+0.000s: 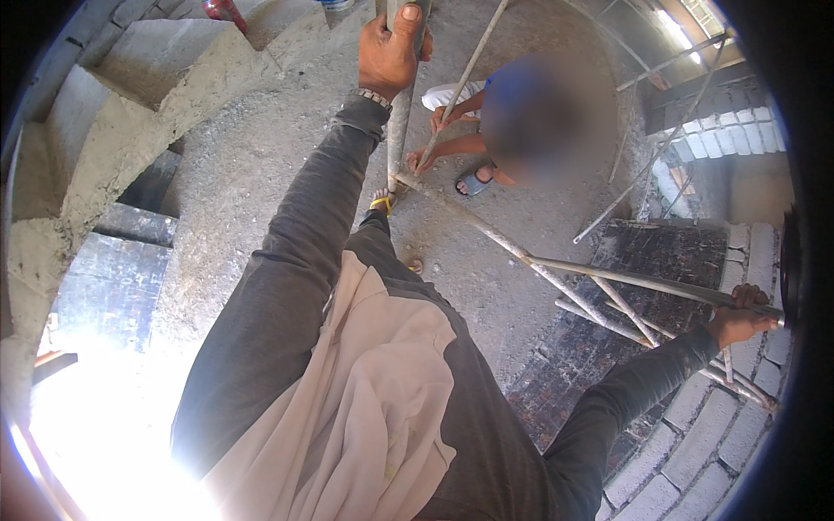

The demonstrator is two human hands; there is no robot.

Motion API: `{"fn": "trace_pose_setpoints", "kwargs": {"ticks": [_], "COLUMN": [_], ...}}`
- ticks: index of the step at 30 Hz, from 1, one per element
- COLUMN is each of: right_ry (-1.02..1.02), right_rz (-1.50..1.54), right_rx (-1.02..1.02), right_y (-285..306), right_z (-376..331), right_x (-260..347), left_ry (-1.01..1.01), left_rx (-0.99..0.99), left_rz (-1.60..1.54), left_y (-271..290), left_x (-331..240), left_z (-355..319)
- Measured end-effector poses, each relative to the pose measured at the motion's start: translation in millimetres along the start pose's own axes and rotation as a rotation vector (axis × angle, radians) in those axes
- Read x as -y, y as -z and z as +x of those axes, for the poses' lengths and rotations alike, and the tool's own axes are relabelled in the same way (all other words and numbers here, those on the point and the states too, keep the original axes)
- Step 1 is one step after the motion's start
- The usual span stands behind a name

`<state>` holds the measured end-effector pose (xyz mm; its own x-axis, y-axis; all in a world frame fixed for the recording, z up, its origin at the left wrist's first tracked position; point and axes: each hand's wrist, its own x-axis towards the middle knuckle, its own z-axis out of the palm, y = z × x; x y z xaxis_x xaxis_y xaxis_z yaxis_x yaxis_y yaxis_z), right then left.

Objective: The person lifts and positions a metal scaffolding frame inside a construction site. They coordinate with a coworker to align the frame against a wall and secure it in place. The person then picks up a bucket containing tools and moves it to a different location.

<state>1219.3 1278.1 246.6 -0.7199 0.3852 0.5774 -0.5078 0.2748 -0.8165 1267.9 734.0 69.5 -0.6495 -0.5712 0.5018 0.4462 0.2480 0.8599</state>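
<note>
My left hand is raised at the far middle, its fingers wrapped round a grey metal scaffold post. At the right, my right hand grips a horizontal scaffold tube of what looks like the same welded frame. The frame's lower bar slants from the foot of the post toward the right. Across from me a crouching person in blue holds a thin cross brace with both hands, its lower end close to the post.
Concrete steps rise at the left, with a red can at their far end. Dark boards lie below them. A worn dark panel and a pale block wall are at the right. Another thin rod slants at the far right.
</note>
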Motion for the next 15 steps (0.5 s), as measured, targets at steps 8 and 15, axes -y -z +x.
{"fn": "trace_pose_setpoints", "kwargs": {"ticks": [8, 15], "right_ry": [0.009, 0.004], "right_rz": [0.015, 0.033], "right_rx": [0.004, -0.002], "right_y": [5, 2], "right_z": [4, 2], "right_x": [-5, -2], "left_ry": [-0.016, -0.016], "left_rx": [0.012, 0.013], "left_rz": [-0.016, -0.028], "left_y": [-2, 0], "left_x": [-6, 3], "left_z": [0, 0]}}
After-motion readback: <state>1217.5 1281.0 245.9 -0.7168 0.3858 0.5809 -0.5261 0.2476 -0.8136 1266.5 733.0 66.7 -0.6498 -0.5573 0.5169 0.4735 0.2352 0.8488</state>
